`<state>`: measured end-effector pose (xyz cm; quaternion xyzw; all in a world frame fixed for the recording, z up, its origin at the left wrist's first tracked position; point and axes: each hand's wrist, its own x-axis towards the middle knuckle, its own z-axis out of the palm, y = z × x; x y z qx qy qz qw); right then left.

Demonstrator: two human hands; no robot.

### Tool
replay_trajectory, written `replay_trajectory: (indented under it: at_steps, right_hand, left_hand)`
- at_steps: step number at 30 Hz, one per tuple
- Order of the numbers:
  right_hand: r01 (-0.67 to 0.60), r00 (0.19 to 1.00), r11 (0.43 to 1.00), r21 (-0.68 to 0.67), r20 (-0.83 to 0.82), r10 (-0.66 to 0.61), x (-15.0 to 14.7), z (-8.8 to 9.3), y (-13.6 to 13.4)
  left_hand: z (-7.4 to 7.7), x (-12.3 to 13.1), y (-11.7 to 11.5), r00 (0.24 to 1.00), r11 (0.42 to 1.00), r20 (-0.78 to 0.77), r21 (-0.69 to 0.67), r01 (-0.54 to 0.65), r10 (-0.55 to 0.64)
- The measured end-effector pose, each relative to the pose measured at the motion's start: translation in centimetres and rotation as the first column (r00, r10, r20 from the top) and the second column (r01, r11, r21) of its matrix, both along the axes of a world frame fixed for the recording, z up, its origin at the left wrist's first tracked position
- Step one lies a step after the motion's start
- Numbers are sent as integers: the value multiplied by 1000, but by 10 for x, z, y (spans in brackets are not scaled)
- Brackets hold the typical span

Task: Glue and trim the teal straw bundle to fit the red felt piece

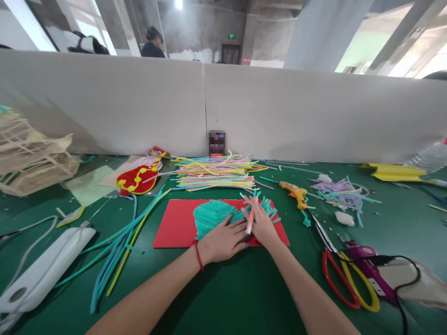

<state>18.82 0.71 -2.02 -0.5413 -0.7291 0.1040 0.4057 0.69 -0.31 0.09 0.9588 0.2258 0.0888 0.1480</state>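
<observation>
A red board (174, 228) lies flat on the green table, bearing a teal leaf-like shape (213, 215) built from rows of pipe cleaners. My left hand (223, 239) rests on it with fingers stretched out, pressing on the board and the shape's right part. A red cord circles that wrist. Beside its fingertips, my right hand (260, 221) is closed around a slim orange pen-like tool (250, 218), tilted; its exact kind is unclear. Loose teal pipe cleaner ends (270, 209) fan out under and past the right hand, which partly hides them.
Behind the board is a pile of pastel pipe cleaners (216, 174). At right lie a yellow glue gun (295, 193), scissors (344, 274) and a purple device (372, 267). At left are a white power strip (49, 265), more pipe cleaners (129, 237) and a red-yellow craft piece (138, 179).
</observation>
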Motion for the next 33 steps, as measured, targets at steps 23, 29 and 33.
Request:
replay_trajectory:
  at_steps: [23,29,33]
  right_hand:
    - [38,999,999,-25,17,-37,-4,-19,2]
    - [62,997,998,23,49,-63,-4,-18,2]
    - [63,993,996,65,95,-69,-3,-18,2]
  left_hand:
    - [10,-47,28,343,460,307,-577,-675,888]
    - [10,-37,42,350,501,363,-550,-668,864]
    - [1,-40,49,398,520,340,-464,-717,852]
